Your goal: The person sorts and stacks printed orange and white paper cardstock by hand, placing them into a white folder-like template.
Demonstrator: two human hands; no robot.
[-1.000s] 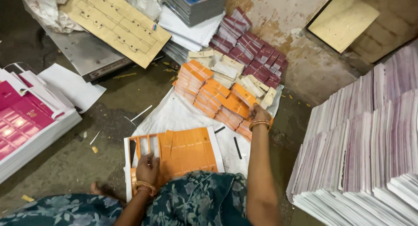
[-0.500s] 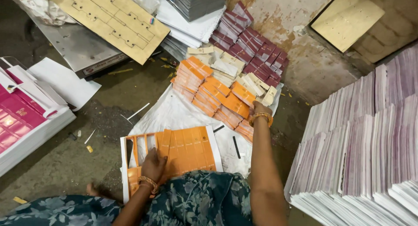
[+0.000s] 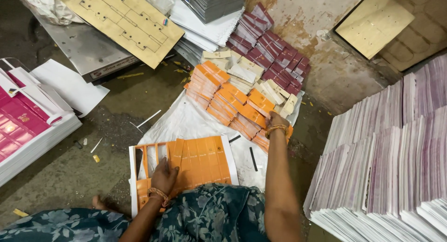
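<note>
Several great stacks of purple-and-white printed sheets (image 3: 386, 167) fill the person's right side, well apart from the work; a pink-printed pile (image 3: 23, 130) lies off to the left; a brown die-cut board (image 3: 121, 20) leans across a grey metal plate (image 3: 79, 48) at the top of the floor. Nearer in, a white plastic sheet (image 3: 186, 121) carries rows of small orange card bundles (image 3: 228, 102), with cream bundles (image 3: 251, 76) and maroon bundles (image 3: 274, 51) behind them. Closest to the knees lies the orange punched sheet (image 3: 200, 160), its long side running left to right; its left part is already cut into empty slots. The left hand (image 3: 164, 177) rests flat on it, fingers spread and pressing, pinching nothing. The right hand (image 3: 275, 121) reaches forward and to the right, onto the near end of the orange bundles; whether its fingers close on a bundle I cannot tell. So the left hand is nearer the sheet; a black strip (image 3: 253, 159) lies between the two hands.
</note>
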